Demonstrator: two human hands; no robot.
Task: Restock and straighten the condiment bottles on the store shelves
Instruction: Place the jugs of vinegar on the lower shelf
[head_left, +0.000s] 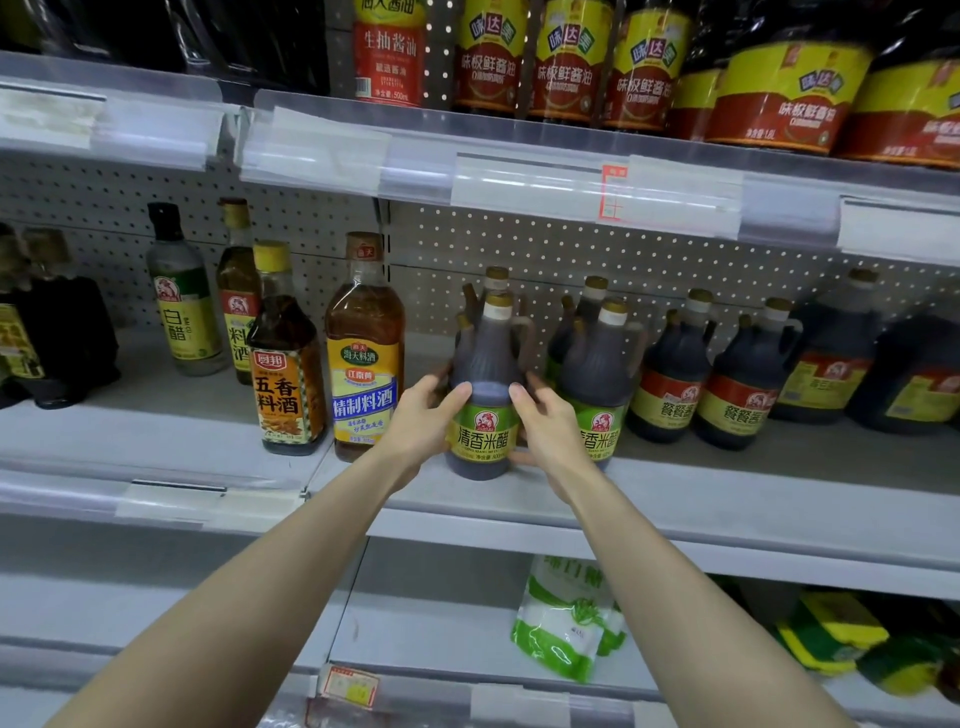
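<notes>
A dark rice vinegar bottle (485, 374) with a green-and-yellow label and a gold cap stands upright near the front of the middle shelf (727, 499). My left hand (423, 415) grips its left side and my right hand (545, 421) grips its right side, thumbs across the front above the label. A second bottle of the same kind (597, 374) stands just to its right, and more of them stand behind both.
Left of the held bottle stand an amber cooking wine bottle (366, 353), a five-spice wine bottle (285, 358) and a white vinegar bottle (182, 301). Dark red-labelled bottles (670, 374) line the right. Soy sauce bottles fill the top shelf (519, 176); sugar bags (569, 618) lie below.
</notes>
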